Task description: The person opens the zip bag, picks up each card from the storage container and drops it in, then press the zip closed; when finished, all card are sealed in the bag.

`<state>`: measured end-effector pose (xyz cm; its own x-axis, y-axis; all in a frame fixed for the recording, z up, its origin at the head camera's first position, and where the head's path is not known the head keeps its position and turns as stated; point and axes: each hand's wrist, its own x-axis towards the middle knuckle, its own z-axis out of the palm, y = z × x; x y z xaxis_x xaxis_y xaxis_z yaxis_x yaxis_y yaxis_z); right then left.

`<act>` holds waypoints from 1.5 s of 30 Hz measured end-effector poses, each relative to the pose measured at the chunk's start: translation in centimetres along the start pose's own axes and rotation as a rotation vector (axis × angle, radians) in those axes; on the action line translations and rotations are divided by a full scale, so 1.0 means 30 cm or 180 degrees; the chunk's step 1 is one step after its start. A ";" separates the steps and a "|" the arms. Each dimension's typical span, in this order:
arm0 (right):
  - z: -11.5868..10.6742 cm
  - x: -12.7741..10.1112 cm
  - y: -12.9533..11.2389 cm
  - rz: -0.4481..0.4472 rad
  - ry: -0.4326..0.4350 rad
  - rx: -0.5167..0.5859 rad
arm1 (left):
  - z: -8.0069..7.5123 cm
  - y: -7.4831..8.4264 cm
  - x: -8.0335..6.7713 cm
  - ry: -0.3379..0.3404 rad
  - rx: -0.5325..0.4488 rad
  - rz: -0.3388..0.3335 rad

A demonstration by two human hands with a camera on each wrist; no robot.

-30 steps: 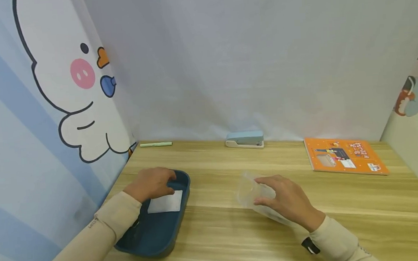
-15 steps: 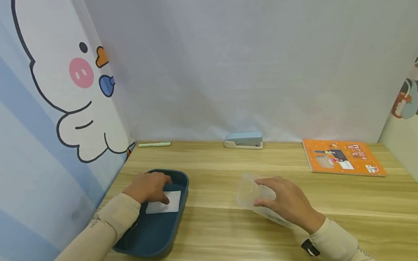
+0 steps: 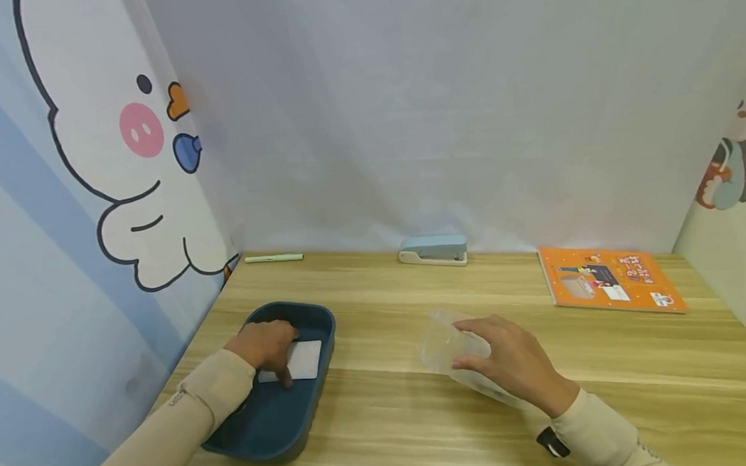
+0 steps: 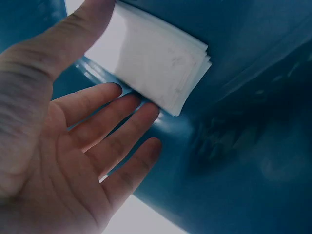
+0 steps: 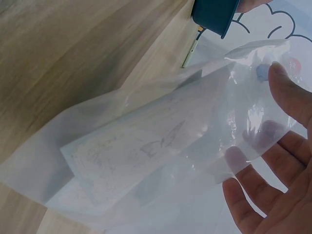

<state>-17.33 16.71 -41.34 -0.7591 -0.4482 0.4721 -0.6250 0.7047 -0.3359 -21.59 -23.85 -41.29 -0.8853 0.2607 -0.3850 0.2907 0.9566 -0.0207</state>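
Inside a dark blue rectangular bin [image 3: 282, 427], my left hand [image 3: 261, 348] reaches down over a stack of thin white sheets [image 3: 307, 359]. The left wrist view has the thumb overlapping one edge of the stack [image 4: 156, 58], while the loosely extended fingers lie along the opposite edge. On the right, my right hand [image 3: 515, 358] holds a translucent plastic bag [image 3: 439, 339] around its mouth, above the table. Through the bag's film, the right wrist view shows white printed sheets [image 5: 141, 144] lying inside and some of my fingertips behind it.
At the back of the wooden table [image 3: 384, 417] are a light green pen [image 3: 275, 258] and a blue and white stapler [image 3: 433, 251]. An orange booklet [image 3: 609, 279] lies at the back right. A grey-white curtain [image 3: 430, 115] closes off the rear, and a printed panel [image 3: 96, 314] stands left.
My left hand has moved lower into the bin, its thumb now over the white stack. The right hand and plastic bag have stayed almost still.
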 end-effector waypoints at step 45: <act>-0.002 0.003 -0.005 0.0073 -0.0133 0.0044 | -0.058 -0.027 -0.080 0.0371 -0.0151 0.0146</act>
<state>-17.30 16.58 -41.20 -0.7800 -0.4547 0.4299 -0.6095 0.7075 -0.3576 -20.32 -25.04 -38.75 -0.9085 0.3150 -0.2745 0.3167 0.9477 0.0391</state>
